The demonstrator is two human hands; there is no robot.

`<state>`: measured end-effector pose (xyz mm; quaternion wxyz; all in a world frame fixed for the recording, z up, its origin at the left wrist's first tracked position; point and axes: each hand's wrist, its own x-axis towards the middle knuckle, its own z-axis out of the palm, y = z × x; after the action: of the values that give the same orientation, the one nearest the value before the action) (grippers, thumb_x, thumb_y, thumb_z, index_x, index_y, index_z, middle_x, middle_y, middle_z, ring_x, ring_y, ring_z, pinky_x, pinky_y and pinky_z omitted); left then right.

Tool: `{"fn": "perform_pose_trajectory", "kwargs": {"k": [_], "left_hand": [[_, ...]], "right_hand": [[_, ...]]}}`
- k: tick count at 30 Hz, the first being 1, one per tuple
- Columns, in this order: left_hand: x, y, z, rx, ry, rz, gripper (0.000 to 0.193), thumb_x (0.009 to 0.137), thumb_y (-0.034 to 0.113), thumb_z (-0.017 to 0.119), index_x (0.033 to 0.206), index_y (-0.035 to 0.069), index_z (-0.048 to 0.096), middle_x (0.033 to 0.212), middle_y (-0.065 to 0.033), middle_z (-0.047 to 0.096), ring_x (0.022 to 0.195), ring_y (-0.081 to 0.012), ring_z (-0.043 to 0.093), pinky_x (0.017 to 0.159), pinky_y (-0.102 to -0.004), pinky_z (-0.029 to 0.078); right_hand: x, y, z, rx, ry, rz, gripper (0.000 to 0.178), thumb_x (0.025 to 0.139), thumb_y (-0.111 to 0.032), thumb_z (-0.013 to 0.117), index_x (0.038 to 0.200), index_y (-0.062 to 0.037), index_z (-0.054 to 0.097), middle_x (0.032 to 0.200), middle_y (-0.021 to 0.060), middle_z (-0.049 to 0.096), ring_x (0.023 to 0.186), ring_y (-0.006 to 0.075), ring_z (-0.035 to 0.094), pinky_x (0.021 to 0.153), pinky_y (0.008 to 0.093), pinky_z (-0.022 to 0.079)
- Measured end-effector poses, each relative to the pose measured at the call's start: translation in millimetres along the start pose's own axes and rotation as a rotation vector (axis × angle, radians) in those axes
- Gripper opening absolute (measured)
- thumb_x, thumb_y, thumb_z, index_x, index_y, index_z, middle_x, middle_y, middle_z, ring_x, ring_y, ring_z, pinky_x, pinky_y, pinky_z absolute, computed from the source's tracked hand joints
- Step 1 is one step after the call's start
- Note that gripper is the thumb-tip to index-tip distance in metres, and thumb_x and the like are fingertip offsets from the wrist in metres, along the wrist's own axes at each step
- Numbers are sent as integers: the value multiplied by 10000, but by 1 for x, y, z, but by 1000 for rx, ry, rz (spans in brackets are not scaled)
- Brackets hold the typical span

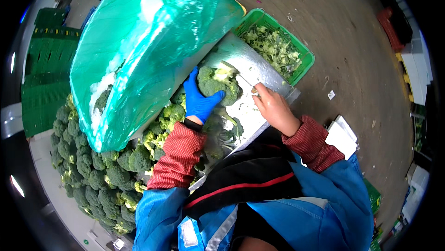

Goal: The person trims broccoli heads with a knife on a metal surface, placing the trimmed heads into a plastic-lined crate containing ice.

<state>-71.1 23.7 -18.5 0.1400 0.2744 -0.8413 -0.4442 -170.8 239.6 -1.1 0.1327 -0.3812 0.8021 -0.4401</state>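
Note:
My left hand (202,100), in a blue glove, wraps its fingers and thumb round a head of broccoli (212,84) on a shiny metal work surface (252,63). The broccoli lies with its pale stalk toward the upper right. My bare right hand (274,108) is closed on a knife (244,80), whose thin blade points up and left, toward the stalk. Part of the handle is hidden in my fingers. Loose broccoli leaves (236,128) lie on the metal just below the head.
Many broccoli heads (106,177) are piled to the left. A large green plastic bag (139,56) with ice and broccoli stands over the surface's far left. Beyond the metal edge sits a green crate (306,63) of trimmings. Stacked green crates (48,75) are farther left.

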Motion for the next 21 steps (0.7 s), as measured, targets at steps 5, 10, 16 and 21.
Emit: {"fn": "perform_pose_trajectory", "kwargs": {"k": [5, 10, 16, 21], "left_hand": [[-1, 6, 9, 8, 54, 9, 1011, 541, 240, 848, 1370, 23, 313, 1269, -211, 389, 1200, -363, 397, 1026, -425, 335], [-4, 19, 14, 132, 74, 69, 1020, 548, 249, 832, 1384, 18, 295, 1264, -228, 390, 1183, -377, 402, 1017, -427, 340], [-6, 20, 17, 99, 114, 6, 953, 587, 209, 801, 1379, 27, 304, 1305, -211, 360, 1222, -356, 369, 1048, -421, 307], [-15, 22, 22, 124, 106, 113, 992, 559, 216, 798, 1391, 38, 289, 1294, -202, 375, 1198, -364, 382, 1037, -427, 314]], "right_hand": [[6, 2, 12, -197, -117, -125, 139, 844, -53, 513, 931, -1, 417, 675, 196, 581, 615, 384, 592, 538, 458, 478], [23, 2, 17, -307, -223, -90, 126, 787, 3, 483, 895, 6, 418, 620, 191, 583, 621, 350, 621, 541, 438, 493], [41, 17, 32, -297, -316, -53, 168, 789, -15, 484, 945, 11, 429, 656, 225, 589, 654, 357, 630, 574, 426, 501], [44, 54, 42, 111, -551, 107, 220, 846, -76, 468, 1057, -14, 447, 663, 171, 557, 538, 252, 588, 456, 365, 461]]}}
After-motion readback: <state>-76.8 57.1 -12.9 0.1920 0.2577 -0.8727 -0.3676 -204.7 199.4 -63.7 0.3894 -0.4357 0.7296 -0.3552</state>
